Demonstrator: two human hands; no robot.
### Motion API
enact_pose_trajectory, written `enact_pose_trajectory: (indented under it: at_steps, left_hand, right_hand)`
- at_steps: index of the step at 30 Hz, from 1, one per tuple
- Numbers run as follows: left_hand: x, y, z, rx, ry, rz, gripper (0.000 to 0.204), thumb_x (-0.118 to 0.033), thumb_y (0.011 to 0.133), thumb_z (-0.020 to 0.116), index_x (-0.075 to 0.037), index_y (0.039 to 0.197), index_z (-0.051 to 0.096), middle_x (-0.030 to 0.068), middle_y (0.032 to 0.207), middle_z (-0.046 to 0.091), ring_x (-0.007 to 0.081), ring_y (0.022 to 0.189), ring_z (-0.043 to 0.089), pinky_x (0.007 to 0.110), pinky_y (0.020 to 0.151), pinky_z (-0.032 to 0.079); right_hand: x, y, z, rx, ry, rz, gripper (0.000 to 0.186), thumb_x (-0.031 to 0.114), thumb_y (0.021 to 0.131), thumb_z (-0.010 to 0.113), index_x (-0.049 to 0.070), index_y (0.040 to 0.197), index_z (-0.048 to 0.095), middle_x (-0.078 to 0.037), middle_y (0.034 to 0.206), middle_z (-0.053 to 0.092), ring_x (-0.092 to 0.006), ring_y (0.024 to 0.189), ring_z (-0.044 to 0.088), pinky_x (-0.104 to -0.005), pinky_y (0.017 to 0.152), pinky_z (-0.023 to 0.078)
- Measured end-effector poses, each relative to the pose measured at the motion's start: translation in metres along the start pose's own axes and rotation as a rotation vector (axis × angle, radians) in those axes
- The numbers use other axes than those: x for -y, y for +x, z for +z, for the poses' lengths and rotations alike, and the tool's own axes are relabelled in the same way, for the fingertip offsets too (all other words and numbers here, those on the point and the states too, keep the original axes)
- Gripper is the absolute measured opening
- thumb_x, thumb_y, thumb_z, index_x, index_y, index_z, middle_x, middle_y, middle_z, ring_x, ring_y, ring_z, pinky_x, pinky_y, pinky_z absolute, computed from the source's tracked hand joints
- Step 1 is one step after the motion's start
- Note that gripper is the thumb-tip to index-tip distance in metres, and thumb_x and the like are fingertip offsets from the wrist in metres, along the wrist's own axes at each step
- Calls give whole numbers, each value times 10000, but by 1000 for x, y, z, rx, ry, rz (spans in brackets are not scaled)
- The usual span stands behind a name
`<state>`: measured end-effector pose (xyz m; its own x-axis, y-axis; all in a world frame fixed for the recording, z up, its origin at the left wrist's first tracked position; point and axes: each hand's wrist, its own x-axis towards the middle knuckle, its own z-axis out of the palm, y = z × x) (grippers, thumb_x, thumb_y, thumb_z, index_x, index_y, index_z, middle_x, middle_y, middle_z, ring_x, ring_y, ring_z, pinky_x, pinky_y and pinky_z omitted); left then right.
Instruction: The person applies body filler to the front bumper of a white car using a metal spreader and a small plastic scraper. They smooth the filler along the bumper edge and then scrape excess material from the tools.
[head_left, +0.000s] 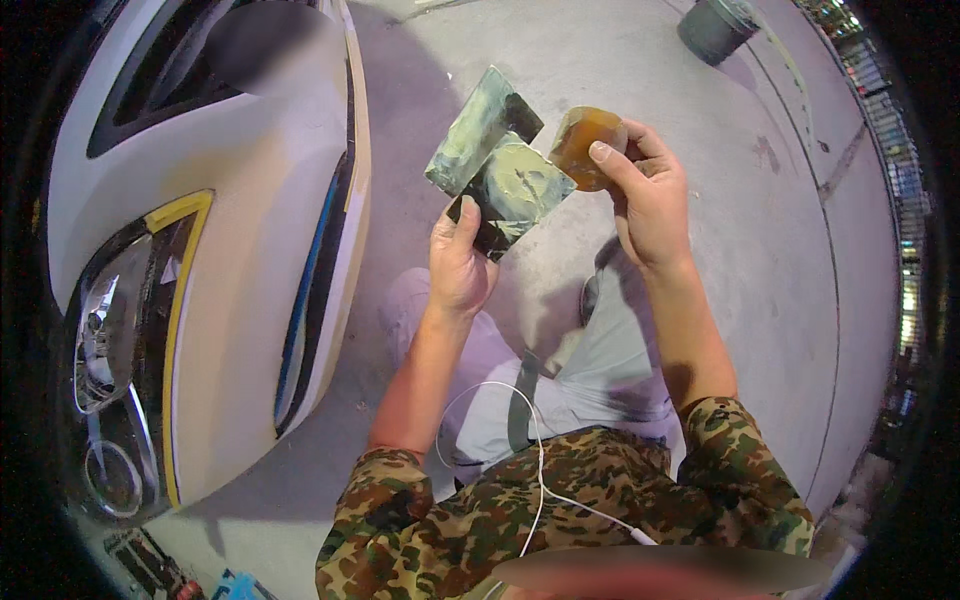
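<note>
- We see the left hand (462,268) gripping two overlapping dark plates (508,200) smeared with pale green paste (527,178), raised above the floor (760,300).
- Our right hand (652,200) pinches an amber spreader (585,145) just beside the plates' right corner; whether they touch, we cannot tell.
- Left of us stands a pale bumper (250,270), its headlight (100,350) edged with yellow tape (180,210).

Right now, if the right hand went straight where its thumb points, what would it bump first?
Probably the smeared plates in the left hand, met by the amber scraper that the right hand holds. Depth is unclear here.
</note>
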<state>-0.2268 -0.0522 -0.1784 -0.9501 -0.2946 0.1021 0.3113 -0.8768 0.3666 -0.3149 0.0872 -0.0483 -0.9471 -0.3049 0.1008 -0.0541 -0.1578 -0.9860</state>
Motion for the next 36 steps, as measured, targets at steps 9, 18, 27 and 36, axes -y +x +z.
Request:
enact_pose_trajectory:
  at_steps: [9,18,27,36]
  left_hand:
    - [2,1,3,-68,144,-21,322,-212,1039,562,1,1279,596,105,1223,672,207,1084,666,378,956,539]
    - [-9,0,-11,-20,270,40,367,-232,1041,551,-18,1338,537,108,1279,641,242,1152,640,418,1009,513]
    - [-94,-108,-28,-273,525,364,372,-283,1044,547,-25,1310,547,94,1325,604,242,1238,574,427,1074,444]
    - [-122,-213,-37,-534,470,601,416,-255,1054,526,-34,1403,480,101,1365,581,256,1227,580,427,1048,478]
  right_hand:
    - [-1,-16,-18,166,-293,-27,205,36,898,661,-41,1087,680,-77,994,703,-139,920,671,-292,791,566]
    - [-73,-16,-90,191,-560,-77,222,97,885,645,-35,1061,681,-71,925,685,-130,844,634,-275,782,505]
    - [-191,-34,-82,64,50,406,294,96,892,656,-23,1159,634,-1,822,597,-73,690,513,-243,620,422]
    - [-242,-47,-55,243,220,588,309,101,911,655,-33,1189,635,15,828,597,-57,686,506,-237,622,418]
